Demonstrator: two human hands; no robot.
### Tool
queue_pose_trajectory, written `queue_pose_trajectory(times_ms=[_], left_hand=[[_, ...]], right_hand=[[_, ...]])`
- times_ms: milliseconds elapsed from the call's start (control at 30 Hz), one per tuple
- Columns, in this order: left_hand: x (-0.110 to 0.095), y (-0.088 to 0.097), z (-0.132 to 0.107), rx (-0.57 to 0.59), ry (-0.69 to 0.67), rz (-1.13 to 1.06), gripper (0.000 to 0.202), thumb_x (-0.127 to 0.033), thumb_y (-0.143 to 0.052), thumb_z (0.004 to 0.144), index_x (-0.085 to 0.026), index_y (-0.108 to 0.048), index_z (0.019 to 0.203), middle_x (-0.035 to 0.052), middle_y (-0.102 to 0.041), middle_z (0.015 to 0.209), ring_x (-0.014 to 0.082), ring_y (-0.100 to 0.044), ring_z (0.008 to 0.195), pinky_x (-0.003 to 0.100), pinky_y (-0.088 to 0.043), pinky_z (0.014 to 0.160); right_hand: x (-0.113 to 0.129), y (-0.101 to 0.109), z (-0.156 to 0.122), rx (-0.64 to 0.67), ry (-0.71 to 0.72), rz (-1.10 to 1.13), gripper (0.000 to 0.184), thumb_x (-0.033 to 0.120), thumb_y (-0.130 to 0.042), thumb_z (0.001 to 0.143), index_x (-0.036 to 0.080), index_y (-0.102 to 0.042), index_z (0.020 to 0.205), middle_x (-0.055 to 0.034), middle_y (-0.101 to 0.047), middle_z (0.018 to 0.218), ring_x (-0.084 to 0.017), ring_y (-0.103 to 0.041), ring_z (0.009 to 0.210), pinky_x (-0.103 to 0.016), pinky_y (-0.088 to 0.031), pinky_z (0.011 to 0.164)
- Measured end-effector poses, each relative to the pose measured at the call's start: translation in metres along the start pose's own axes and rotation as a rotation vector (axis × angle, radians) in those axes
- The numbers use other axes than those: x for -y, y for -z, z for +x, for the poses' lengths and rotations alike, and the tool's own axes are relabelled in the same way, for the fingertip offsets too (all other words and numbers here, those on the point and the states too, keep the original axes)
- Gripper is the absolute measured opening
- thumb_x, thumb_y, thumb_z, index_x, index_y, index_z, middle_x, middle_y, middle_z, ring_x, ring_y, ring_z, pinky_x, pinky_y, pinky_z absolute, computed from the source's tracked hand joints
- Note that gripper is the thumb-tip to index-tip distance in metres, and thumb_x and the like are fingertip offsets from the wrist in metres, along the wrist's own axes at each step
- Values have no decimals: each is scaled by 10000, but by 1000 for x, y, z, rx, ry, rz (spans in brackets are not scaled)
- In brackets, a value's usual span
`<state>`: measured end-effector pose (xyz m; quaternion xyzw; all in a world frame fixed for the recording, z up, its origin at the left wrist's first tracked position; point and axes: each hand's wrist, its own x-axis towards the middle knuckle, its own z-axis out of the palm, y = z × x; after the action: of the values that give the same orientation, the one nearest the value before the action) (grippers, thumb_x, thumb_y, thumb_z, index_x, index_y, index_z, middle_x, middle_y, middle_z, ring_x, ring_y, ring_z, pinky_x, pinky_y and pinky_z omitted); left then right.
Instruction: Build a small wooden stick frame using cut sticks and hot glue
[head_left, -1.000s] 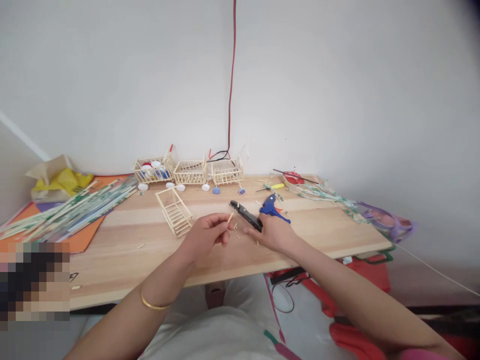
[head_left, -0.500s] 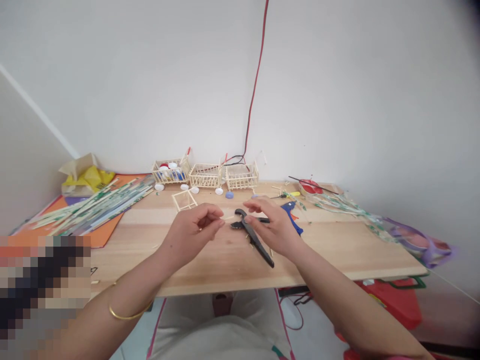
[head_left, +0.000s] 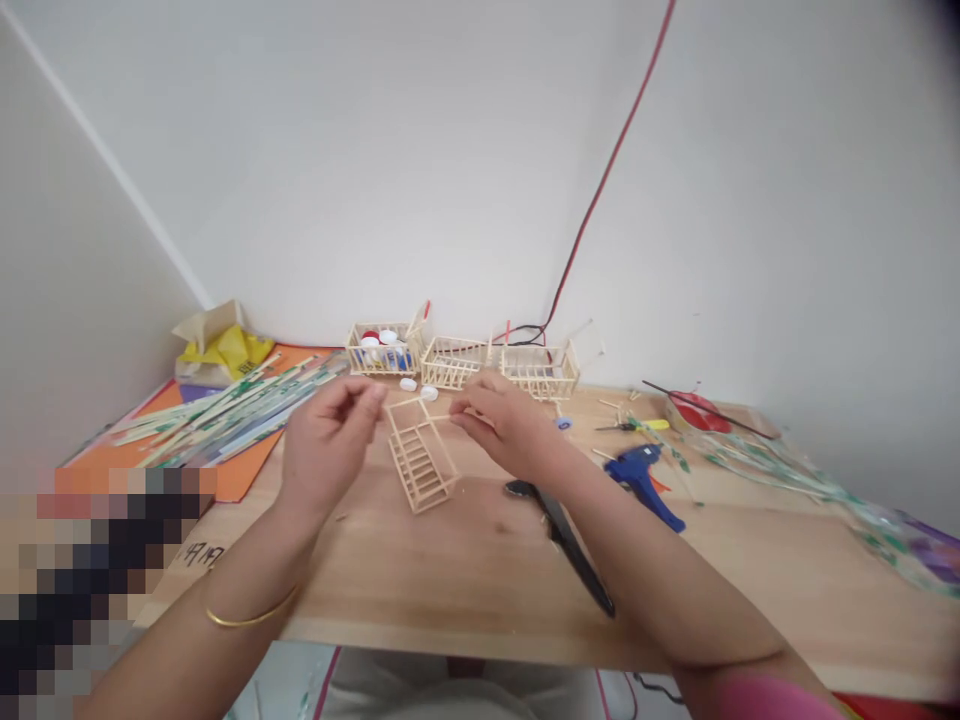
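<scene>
A small open frame of thin wooden sticks (head_left: pixel 421 470), with a row of slats, rests on the table between my hands. My left hand (head_left: pixel 326 440) is closed in a pinch by its upper left corner; whatever the fingertips hold is hidden. My right hand (head_left: pixel 506 425) pinches a short thin wooden stick (head_left: pixel 441 417) that points left over the frame's upper end. Beneath my right forearm lie black-handled cutters (head_left: pixel 574 555), partly covered. A blue glue gun (head_left: pixel 643 485) lies to the right of that arm.
Several little stick-built carts (head_left: pixel 536 372) line the wall, one holding bottle caps. At left, long sticks (head_left: pixel 247 400) cover an orange sheet (head_left: pixel 240 480). A red tape roll (head_left: pixel 697 412), a yellow-handled tool (head_left: pixel 652 425) and plastic wrapping (head_left: pixel 795 475) are at right. A red-black cable (head_left: pixel 600 190) runs down the wall.
The view has turned left and down. The stick at my left fingertips earlier is now in my right hand. The stick frame stands nearer, between both hands; the right hand has left the cutters.
</scene>
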<state>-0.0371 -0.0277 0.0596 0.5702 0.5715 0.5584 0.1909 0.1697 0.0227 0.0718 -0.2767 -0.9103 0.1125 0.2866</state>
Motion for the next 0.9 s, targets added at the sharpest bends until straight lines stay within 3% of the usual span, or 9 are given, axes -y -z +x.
queue_pose_trajectory(times_ms=[67,167,300,433,633,900], left_hand=[[19,3,6,-44,121,-74,190,-363,-560,812,-184,-571,751,-49,-500,540,68,-420,448,181,-332,445],[40,2,9,86,292,-176,208,-387,-598,776,-190,-534,755,-61,-479,509,75,-416,430,180,-336,424],[45,-2,8,214,445,-223,266,-402,-659,707,-186,-520,774,-37,-543,611,104,-525,505,186,-395,424],[43,-7,7,221,514,-256,287,-399,-669,689,-178,-506,773,-23,-563,662,113,-567,527,190,-413,422],[44,-13,6,205,574,-312,250,-383,-628,728,-176,-495,776,-34,-568,564,104,-539,462,193,-410,418],[39,-20,7,138,591,-376,213,-295,-638,713,-164,-471,717,-5,-637,627,66,-489,411,176,-398,403]], right_hand=[[-7,-8,12,27,13,0,113,171,-462,892,162,-573,872,-64,-532,913,-147,-508,848,-258,-400,743],[-14,-18,26,84,25,-7,104,153,-479,879,162,-579,852,-62,-533,904,-149,-508,837,-260,-396,733],[-18,-28,39,130,24,-20,109,144,-489,873,158,-583,819,-69,-542,901,-153,-510,827,-260,-389,713],[-20,-34,47,192,21,-40,116,145,-495,874,149,-586,803,-66,-537,866,-154,-508,821,-256,-383,703],[-20,-39,51,241,-15,-62,110,143,-508,866,143,-589,791,-61,-535,871,-143,-510,801,-250,-378,694],[-23,-47,51,201,-29,-1,114,155,-502,866,152,-592,795,-55,-541,861,-146,-510,815,-256,-374,704]])
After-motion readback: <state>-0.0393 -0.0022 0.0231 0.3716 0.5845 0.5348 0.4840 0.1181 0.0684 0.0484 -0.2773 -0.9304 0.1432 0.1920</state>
